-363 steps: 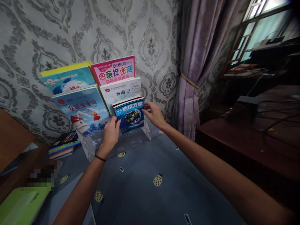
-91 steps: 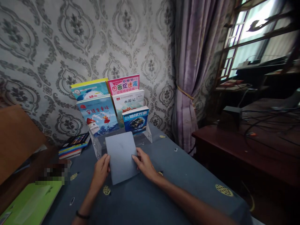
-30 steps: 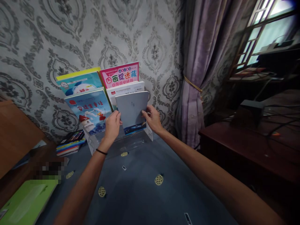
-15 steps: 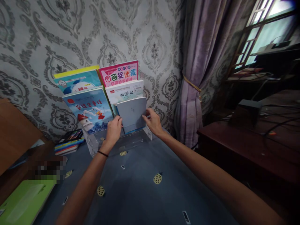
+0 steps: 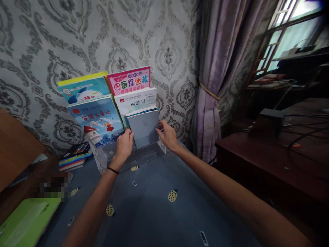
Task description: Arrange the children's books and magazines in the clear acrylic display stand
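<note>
A small grey book (image 5: 144,127) stands upright, leaning back in the front right of a clear acrylic book rack (image 5: 144,155). Its left edge is pinched by my left hand (image 5: 124,143), and my right hand (image 5: 167,134) grips the right edge. Just behind it shows the rim of a blue book (image 5: 154,109). Further back are a white book (image 5: 137,101) with black characters and a pink book (image 5: 131,80). To the left, a blue storybook (image 5: 99,118) with a red figure leans before a teal book (image 5: 87,90) and a yellow-edged one.
A stack of books (image 5: 75,158) lies left of the rack on the dark blue, pineapple-printed cloth (image 5: 144,212). A green book or folder (image 5: 28,219) is at lower left. Patterned wall stands behind, with a purple curtain (image 5: 213,79) and a dark red desk (image 5: 257,151) with cables at right.
The grey book has dropped slightly lower in the rack, its top edge now below the blue book's rim. Both hands keep their hold at its sides.
</note>
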Action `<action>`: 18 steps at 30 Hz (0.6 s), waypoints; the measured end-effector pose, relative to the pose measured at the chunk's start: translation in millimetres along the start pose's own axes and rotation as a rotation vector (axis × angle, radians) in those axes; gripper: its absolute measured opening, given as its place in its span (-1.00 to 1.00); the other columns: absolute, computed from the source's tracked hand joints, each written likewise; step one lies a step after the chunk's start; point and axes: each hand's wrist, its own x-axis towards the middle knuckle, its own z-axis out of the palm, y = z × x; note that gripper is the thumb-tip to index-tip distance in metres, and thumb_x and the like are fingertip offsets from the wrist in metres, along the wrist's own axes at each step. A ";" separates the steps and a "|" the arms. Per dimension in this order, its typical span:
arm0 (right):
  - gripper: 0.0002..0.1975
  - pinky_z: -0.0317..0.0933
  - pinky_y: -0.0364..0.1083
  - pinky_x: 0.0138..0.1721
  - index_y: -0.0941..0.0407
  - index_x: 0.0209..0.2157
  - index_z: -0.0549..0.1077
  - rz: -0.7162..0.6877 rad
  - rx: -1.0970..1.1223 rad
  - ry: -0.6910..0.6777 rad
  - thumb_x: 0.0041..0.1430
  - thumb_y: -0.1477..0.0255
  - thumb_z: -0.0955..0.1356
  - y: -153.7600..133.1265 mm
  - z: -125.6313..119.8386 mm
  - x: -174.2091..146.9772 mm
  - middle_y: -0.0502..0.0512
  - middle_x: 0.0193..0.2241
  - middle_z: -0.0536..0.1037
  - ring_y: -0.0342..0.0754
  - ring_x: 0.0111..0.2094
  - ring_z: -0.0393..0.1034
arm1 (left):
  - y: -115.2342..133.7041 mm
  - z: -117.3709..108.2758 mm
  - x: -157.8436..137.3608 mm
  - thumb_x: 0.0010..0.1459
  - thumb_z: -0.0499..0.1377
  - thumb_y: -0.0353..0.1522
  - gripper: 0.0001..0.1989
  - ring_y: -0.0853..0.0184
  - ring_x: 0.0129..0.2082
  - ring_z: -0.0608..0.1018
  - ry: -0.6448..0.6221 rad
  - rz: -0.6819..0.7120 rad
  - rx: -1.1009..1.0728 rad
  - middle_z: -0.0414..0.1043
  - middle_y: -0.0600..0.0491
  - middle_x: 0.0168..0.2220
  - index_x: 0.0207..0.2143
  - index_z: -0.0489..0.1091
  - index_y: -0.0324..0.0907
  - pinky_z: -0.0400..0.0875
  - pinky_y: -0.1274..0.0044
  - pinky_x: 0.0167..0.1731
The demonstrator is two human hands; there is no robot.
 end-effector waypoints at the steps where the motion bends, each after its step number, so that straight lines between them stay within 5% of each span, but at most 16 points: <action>1: -0.78 0.27 -0.02 -0.25 0.08 -0.12 0.40 -0.002 0.002 -0.002 0.17 0.45 0.33 0.5 0.3 -0.2 0.11 -0.30 0.57 0.04 -0.31 0.44 | 0.2 -0.2 -0.2 0.34 0.00 -0.33 -0.82 0.25 -0.32 0.62 -0.002 -0.003 0.008 0.56 0.00 -0.39 -0.27 0.37 -0.12 0.35 0.54 -0.29; 18: -0.86 0.29 -0.02 -0.27 0.04 -0.21 0.45 0.034 -0.024 0.011 0.16 0.44 0.36 2.4 0.2 0.0 0.07 -0.36 0.61 0.06 -0.32 0.50 | 25.5 -14.7 -2.3 0.43 -0.11 -0.28 -0.70 0.09 -0.26 0.65 -0.118 -0.073 0.441 0.60 -0.14 -0.28 0.00 0.34 -0.16 0.28 0.48 -0.39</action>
